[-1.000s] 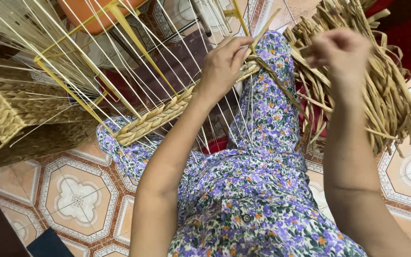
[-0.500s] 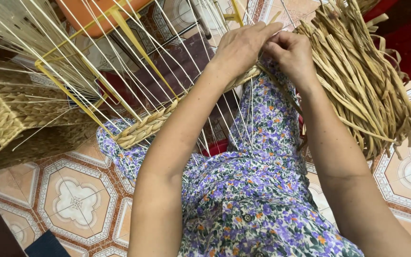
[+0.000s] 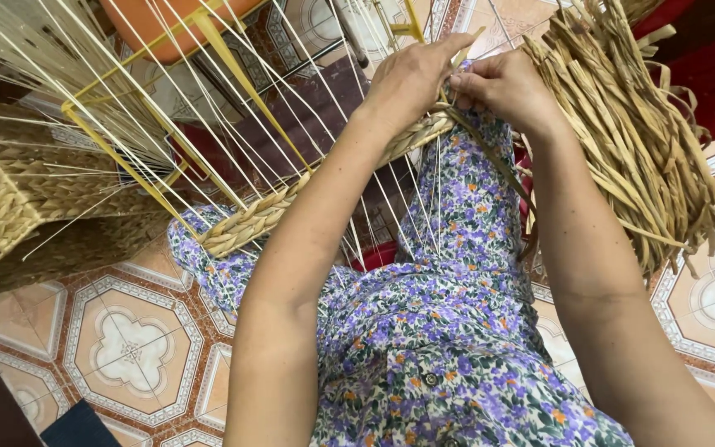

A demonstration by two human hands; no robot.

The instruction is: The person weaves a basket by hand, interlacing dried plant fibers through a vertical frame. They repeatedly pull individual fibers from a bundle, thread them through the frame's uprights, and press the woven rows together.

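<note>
My left hand (image 3: 411,79) grips the woven band (image 3: 266,211) of straw at its upper end, among thin pale wire ribs (image 3: 208,124) of a yellow frame (image 3: 130,161). My right hand (image 3: 502,83) pinches a flat straw strand (image 3: 494,157) right beside the left hand; the strand trails down over my flowered dress (image 3: 448,331). A thick bundle of dried straw strands (image 3: 631,124) lies just right of my right hand.
A finished woven basket (image 3: 18,207) stands at the left on the patterned tile floor (image 3: 126,348). An orange plastic seat (image 3: 167,21) is at the top behind the ribs. Something red (image 3: 705,58) sits at the upper right.
My right hand came in from the straw bundle to meet the left hand at the band's end, and both hands now work the strand there.
</note>
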